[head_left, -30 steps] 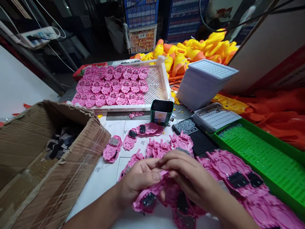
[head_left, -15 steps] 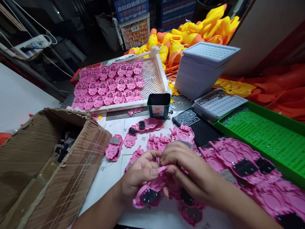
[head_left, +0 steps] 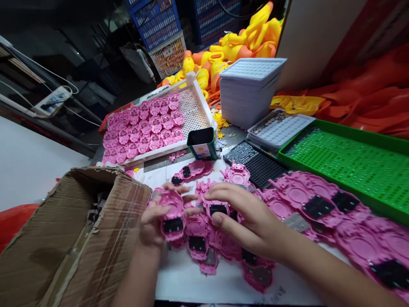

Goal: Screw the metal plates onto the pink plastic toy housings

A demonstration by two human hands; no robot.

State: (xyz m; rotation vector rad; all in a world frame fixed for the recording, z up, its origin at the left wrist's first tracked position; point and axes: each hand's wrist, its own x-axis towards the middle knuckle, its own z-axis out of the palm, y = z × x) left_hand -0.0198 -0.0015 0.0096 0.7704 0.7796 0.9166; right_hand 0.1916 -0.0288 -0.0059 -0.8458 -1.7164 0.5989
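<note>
My left hand [head_left: 152, 221] holds a pink plastic casing [head_left: 172, 207] with a black panel at its lower end, thumb lying across its face. My right hand [head_left: 243, 217] is spread, thumb and fingers apart, over pink casings lying on the white paper. Its fingertips are close to another casing with a black panel [head_left: 219, 209]; whether they touch it is unclear. Below and between the hands lie more pink casings [head_left: 197, 243], some with black panels and some with grey ones.
An open cardboard box [head_left: 105, 243] stands at left. Behind are a white crate [head_left: 204, 100] with rows of pink pieces and a dark green cup [head_left: 202, 145]. At right are a black tray [head_left: 263, 168], stacked white trays [head_left: 249, 94] and a green tray [head_left: 351, 166].
My hands have moved apart. My left hand has gone left with a casing, and my right hand has opened. The camera view has shifted and tilted.
</note>
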